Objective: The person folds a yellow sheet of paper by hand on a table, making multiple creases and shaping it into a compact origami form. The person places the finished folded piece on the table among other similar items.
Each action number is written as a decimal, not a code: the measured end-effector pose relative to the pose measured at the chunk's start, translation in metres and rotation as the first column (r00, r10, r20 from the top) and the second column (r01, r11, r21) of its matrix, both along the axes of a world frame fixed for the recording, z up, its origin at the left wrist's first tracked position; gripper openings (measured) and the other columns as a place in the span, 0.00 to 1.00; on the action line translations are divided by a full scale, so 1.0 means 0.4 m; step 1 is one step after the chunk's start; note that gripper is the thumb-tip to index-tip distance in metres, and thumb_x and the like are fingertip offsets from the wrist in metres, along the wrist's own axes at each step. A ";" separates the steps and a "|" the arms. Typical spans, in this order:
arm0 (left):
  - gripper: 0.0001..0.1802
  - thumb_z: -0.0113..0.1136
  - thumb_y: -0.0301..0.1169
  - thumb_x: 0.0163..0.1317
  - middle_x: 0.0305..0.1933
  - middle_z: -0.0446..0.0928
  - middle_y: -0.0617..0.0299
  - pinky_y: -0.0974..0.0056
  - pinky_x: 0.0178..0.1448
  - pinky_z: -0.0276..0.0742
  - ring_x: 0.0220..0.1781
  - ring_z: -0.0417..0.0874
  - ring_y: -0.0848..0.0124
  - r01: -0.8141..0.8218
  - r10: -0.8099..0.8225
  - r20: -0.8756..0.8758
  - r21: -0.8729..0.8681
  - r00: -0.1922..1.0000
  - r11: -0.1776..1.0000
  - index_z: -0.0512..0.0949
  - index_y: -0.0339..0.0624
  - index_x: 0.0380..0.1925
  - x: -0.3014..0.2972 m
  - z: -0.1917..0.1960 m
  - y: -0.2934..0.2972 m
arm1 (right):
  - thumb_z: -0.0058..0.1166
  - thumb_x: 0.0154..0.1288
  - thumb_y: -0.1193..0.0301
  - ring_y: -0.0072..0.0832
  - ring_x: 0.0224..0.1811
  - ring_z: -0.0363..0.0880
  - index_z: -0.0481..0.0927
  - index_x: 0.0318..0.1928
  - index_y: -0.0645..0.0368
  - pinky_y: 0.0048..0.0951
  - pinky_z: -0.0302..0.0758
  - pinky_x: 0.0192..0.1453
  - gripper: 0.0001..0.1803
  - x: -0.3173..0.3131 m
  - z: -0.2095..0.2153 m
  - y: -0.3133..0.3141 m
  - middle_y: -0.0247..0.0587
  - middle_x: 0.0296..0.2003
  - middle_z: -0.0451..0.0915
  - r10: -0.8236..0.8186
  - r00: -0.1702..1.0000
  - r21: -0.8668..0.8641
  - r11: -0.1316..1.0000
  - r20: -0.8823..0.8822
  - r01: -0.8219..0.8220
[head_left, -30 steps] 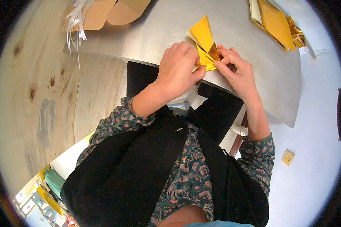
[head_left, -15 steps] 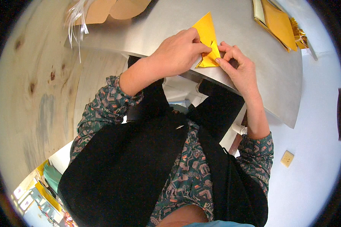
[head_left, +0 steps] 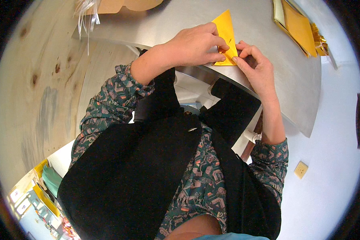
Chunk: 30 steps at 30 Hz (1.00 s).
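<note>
A folded piece of yellow paper (head_left: pixel 225 28) lies near the front edge of the metal table (head_left: pixel 180 24), its tall point facing away from me. My left hand (head_left: pixel 200 45) is closed at the paper's left side, with thumb and fingertips pinching a fold low on it. At the lower right corner, my right hand (head_left: pixel 257 66) grips the edge between thumb and forefinger. The folds under my left fingers are partly hidden.
A stack of golden-yellow paper (head_left: pixel 298 26) with a fringed end (head_left: pixel 321 41) lies at the far right. Brown card shapes (head_left: pixel 120 5) and white plastic strips (head_left: pixel 87 16) sit at the far left, near a wooden board (head_left: pixel 40 76). A wall socket (head_left: pixel 301 169) is at right.
The raised flap of the yellow paper now lies flatter. My left fingers have moved slightly right over the fold, while my right hand keeps its pinch on the right edge.
</note>
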<state>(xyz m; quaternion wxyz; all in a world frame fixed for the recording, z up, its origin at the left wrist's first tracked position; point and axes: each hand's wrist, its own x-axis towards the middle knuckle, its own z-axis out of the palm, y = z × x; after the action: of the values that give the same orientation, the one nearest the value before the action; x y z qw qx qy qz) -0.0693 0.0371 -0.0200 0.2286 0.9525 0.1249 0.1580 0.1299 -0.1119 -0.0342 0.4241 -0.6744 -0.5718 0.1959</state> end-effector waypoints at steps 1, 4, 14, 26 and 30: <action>0.17 0.69 0.43 0.65 0.48 0.78 0.57 0.58 0.48 0.82 0.43 0.84 0.62 0.004 -0.004 0.008 0.004 1.000 1.000 0.87 0.51 0.50 0.000 -0.002 0.002 | 0.70 0.63 0.73 0.35 0.65 0.82 0.78 0.38 0.58 0.34 0.79 0.65 0.10 -0.001 0.001 0.001 0.45 0.54 0.87 -0.001 1.000 0.004 1.000 0.006 0.001; 0.17 0.69 0.44 0.65 0.48 0.78 0.57 0.59 0.47 0.82 0.40 0.84 0.62 0.002 -0.001 0.037 -0.010 0.999 1.000 0.87 0.51 0.50 0.001 -0.011 0.004 | 0.70 0.63 0.73 0.34 0.64 0.82 0.78 0.38 0.58 0.33 0.79 0.64 0.10 -0.004 0.002 0.001 0.44 0.54 0.87 -0.022 1.000 -0.011 1.000 -0.009 0.022; 0.19 0.71 0.43 0.63 0.48 0.79 0.55 0.59 0.48 0.81 0.42 0.83 0.61 0.010 -0.005 0.067 -0.071 0.998 0.997 0.87 0.48 0.50 0.006 -0.031 0.011 | 0.70 0.63 0.73 0.34 0.65 0.82 0.79 0.37 0.58 0.34 0.80 0.64 0.10 -0.007 -0.005 0.005 0.42 0.52 0.87 -0.040 0.999 0.004 0.999 0.025 0.040; 0.19 0.72 0.44 0.62 0.50 0.80 0.54 0.59 0.47 0.83 0.44 0.85 0.60 -0.070 0.071 0.034 -0.040 0.997 0.997 0.86 0.48 0.49 0.013 -0.023 -0.012 | 0.69 0.63 0.74 0.35 0.62 0.84 0.78 0.37 0.59 0.33 0.79 0.63 0.10 -0.011 -0.009 0.002 0.43 0.51 0.87 -0.019 1.000 0.051 0.999 0.012 0.019; 0.21 0.72 0.47 0.61 0.49 0.80 0.53 0.55 0.52 0.82 0.49 0.84 0.55 -0.057 0.057 0.055 0.001 0.997 0.998 0.86 0.48 0.48 0.006 -0.014 -0.028 | 0.65 0.67 0.78 0.33 0.69 0.77 0.78 0.43 0.60 0.34 0.76 0.69 0.08 -0.011 0.010 -0.004 0.40 0.56 0.84 0.006 1.000 -0.050 0.999 0.002 -0.006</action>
<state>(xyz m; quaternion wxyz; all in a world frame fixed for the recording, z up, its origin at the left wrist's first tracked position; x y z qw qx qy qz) -0.0670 0.0259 -0.0255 0.2261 0.9440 0.1456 0.1909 0.1255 -0.1133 -0.0303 0.4060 -0.6833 -0.5693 0.2104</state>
